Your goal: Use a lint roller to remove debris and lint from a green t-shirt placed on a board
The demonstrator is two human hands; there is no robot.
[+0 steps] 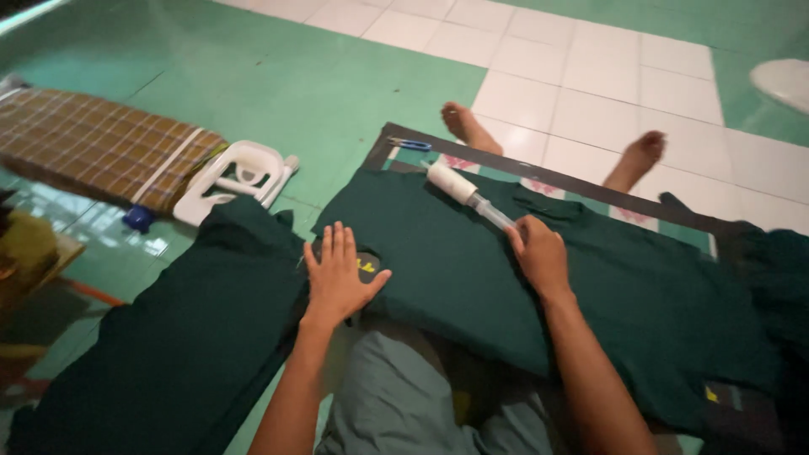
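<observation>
Green floor (278, 84) fills the far left of the scene, meeting white tiles (590, 76) on the far right. Spread across the middle lies a dark green garment (472, 278), flat on a dark-edged mat (548, 177) whose far border runs diagonally from the centre toward the right. A second dark green cloth (185, 337) stretches down the near left, just beside the first. On the far left stands a low ironing board with a brown checked cover (101, 147), and a white plastic iron rest (240, 177) sits at its right end. At the near centre the person's own grey-green clothed legs (396, 404) show under the forearms. Two bare feet (468, 126) of another person rest on the white tiles beyond the mat, well apart from each other.

The left hand (337, 274) lies flat, fingers spread and loose, palm down on the left edge of the spread garment, next to a small yellow mark on the cloth. The right hand (539, 253) is closed around the near end of a lint roller (463, 192), a white cylinder on a clear handle that slants away to the far left and rests on the garment's upper part. A small blue-handled tool (411, 145), too small to tell exactly, lies on the mat's far edge, near the roller's white end
</observation>
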